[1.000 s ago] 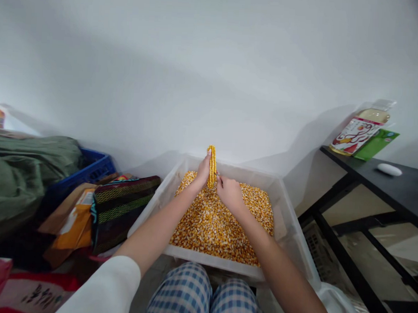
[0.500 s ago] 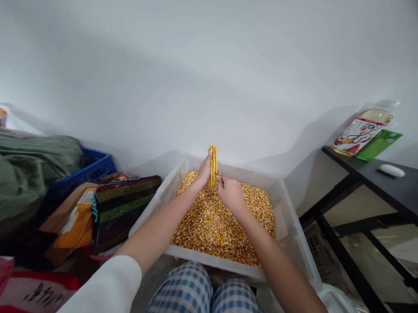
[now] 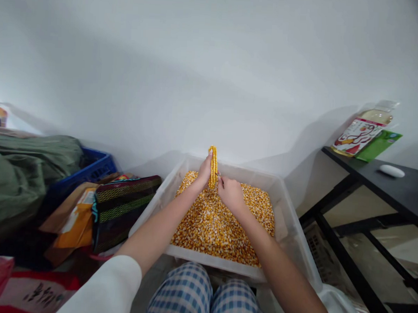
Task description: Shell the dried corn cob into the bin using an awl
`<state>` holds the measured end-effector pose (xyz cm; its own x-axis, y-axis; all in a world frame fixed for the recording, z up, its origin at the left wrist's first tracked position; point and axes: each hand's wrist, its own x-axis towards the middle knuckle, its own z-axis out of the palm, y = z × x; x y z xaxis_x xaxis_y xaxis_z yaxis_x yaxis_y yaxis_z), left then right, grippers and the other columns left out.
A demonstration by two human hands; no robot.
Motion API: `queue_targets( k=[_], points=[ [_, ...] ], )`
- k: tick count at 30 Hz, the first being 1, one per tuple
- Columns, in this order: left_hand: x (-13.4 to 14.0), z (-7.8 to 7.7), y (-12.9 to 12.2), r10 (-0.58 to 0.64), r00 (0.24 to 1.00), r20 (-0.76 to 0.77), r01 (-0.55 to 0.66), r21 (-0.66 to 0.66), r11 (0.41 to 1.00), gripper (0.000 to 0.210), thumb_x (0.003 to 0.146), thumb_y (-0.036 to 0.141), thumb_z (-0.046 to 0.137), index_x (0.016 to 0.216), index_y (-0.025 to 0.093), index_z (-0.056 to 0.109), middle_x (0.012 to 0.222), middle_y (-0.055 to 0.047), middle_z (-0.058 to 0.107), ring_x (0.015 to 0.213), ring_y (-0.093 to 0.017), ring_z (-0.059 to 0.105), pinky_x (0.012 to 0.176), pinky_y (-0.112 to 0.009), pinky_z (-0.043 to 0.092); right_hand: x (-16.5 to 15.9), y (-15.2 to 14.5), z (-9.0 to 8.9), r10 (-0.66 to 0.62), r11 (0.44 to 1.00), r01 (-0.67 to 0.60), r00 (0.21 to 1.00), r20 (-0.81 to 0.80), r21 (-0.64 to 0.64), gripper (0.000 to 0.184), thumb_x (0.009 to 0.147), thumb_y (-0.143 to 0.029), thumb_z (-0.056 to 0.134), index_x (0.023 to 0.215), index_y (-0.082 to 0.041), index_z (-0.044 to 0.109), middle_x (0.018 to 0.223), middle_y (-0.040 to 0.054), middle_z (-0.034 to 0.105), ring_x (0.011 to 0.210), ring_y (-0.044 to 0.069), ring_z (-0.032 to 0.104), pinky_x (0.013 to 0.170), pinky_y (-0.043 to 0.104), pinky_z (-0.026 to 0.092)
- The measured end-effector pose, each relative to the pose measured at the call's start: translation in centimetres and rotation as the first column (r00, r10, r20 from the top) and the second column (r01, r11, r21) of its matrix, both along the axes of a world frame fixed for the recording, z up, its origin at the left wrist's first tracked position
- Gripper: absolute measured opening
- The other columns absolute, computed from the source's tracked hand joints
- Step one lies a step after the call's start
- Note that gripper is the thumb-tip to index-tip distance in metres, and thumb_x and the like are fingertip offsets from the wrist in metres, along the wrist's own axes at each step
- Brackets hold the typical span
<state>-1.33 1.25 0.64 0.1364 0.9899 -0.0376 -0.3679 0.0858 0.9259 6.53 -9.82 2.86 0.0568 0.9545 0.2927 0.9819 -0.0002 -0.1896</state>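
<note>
An ear of corn, covered in yellow kernels, stands nearly upright above the bin. My left hand is closed around its left side. My right hand is closed in a fist at the ear's lower right side. From its fingers a small thin tool pokes out and touches the kernels; most of it is hidden in the fist. Below both hands, loose corn kernels fill a translucent plastic bin.
A black table at the right bears a bottle, a green carton and a white oval object. To the left are a blue crate, a dark mesh bag and green cloth. A white wall rises behind the bin.
</note>
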Motion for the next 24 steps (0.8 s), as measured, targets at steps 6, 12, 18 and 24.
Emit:
queue_targets(
  k=[6,12,18,24],
  points=[
    [-0.1,0.0,-0.3,-0.005,1.0,-0.016,0.006,0.024,1.0,0.054,0.069,0.073,0.044,0.08,0.02,0.048,0.05,0.002,0.049,0.046,-0.017,0.056,0.041,-0.025,0.041,0.1,0.2,-0.3,-0.004,1.0,0.004,1.0,0.001,0.004,0.042,0.093,-0.035,0.027,0.092,-0.018,0.065,0.084,0.0093,0.069,0.073,0.019,0.064,0.065,0.025,0.04],
    [-0.2,0.1,-0.3,-0.033,0.999,-0.033,0.033,0.013,0.999,0.055,0.069,0.074,0.043,0.079,0.02,0.048,0.049,0.002,0.048,0.042,-0.016,0.054,0.039,-0.025,0.04,0.3,0.5,-0.3,0.016,1.0,-0.017,1.0,-0.007,-0.026,0.042,0.094,-0.035,0.027,0.094,-0.017,0.065,0.088,0.01,0.069,0.076,0.018,0.064,0.067,0.024,0.039],
    [-0.2,-0.5,0.5,-0.036,0.993,-0.112,0.04,0.032,0.999,0.056,0.071,0.073,0.042,0.083,0.019,0.054,0.05,0.0,0.051,0.042,-0.017,0.055,0.039,-0.026,0.04,0.5,0.3,-0.1,0.033,0.999,-0.032,0.999,0.039,-0.026,0.042,0.094,-0.034,0.027,0.098,-0.018,0.065,0.087,0.0105,0.069,0.076,0.019,0.064,0.07,0.025,0.041],
    [-0.2,-1.1,1.2,-0.035,0.978,-0.204,0.048,0.062,0.997,0.053,0.072,0.069,0.045,0.081,0.019,0.058,0.05,-0.001,0.051,0.043,-0.017,0.054,0.041,-0.026,0.04,0.5,0.2,-0.1,0.059,0.998,-0.058,0.997,0.047,-0.03,0.041,0.094,-0.032,0.027,0.095,-0.018,0.065,0.087,0.0107,0.069,0.078,0.019,0.065,0.072,0.026,0.042]
  ],
)
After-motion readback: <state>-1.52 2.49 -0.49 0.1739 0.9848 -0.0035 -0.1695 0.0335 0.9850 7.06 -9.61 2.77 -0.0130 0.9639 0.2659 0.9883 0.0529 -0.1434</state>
